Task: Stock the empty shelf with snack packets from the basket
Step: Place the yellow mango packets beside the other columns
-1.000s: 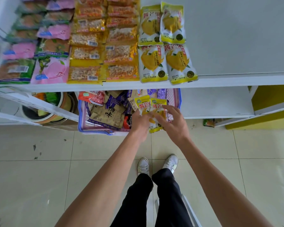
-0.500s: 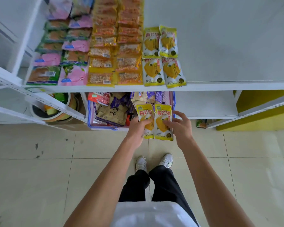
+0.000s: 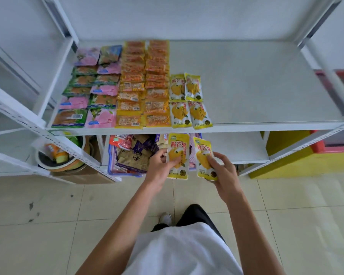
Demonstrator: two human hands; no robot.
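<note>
My left hand grips one yellow mango packet and my right hand grips a second yellow mango packet. Both packets are upright, just below the front edge of the white shelf. The shelf's left part carries rows of green and pink packets, orange packets and several yellow mango packets. Its right part is bare. Behind my left hand, on the level below, the blue basket holds brown and purple snack packets.
A round bowl with packets sits on a cardboard box under the shelf at the left. White shelf uprights slant across the left side. A yellow and red cabinet stands at the right. The floor is pale tile.
Both hands have lifted the two yellow mango packets out of the basket and moved them apart, up toward the shelf's front edge. My view has tilted up, showing more of the shelf.
</note>
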